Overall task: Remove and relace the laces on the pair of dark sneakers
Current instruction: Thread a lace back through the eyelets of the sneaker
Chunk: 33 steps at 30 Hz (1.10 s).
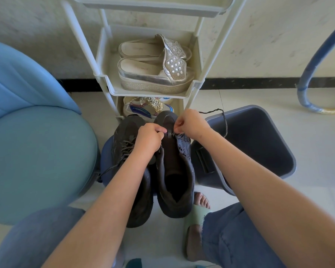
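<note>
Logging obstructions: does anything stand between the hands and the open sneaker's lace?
Nothing visible does: the left hand and right hand both pinch at the dark sneaker's front eyelets, the right one holding the lace.

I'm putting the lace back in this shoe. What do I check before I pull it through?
1. Unlaced dark sneaker upright, tongue open: ok.
2. Left hand pinching that sneaker by its front eyelets: ok.
3. Right hand grip on the dark speckled lace: ok.
4. Lace tail free: it loops loose above the grey plastic bin, no knot seen: ok.
5. Lace ends even: cannot tell.
6. Other dark sneaker unlaced: not ok, its lacing is in place.
</note>
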Each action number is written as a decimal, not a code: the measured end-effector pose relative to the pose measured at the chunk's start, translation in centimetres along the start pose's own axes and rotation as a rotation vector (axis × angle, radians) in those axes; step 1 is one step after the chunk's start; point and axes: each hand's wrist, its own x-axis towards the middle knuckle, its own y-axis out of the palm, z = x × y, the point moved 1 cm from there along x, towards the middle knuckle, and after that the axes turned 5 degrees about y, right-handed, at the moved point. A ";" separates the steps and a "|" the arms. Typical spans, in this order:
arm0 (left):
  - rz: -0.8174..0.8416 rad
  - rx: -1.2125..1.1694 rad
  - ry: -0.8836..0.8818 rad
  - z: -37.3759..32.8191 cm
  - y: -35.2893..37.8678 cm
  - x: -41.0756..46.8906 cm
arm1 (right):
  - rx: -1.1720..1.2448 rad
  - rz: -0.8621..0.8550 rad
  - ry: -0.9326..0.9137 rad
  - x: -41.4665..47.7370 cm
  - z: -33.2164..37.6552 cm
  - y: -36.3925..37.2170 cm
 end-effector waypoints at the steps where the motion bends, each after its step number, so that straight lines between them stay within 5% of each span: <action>1: -0.003 -0.003 0.000 0.0 0.1 0.0 | 0.048 0.006 0.012 -0.1 -0.2 0.1; 10: -0.041 -0.004 -0.008 0.0 0.3 -0.3 | 0.373 -0.007 0.262 -0.4 -1.3 1.3; 18: -0.077 0.011 -0.009 0.1 0.4 -0.4 | 0.471 -0.038 0.242 -0.2 -1.6 2.4; 33: -0.123 -0.054 -0.038 0.4 0.4 -0.5 | 0.151 -0.081 -0.029 -0.6 -0.4 2.3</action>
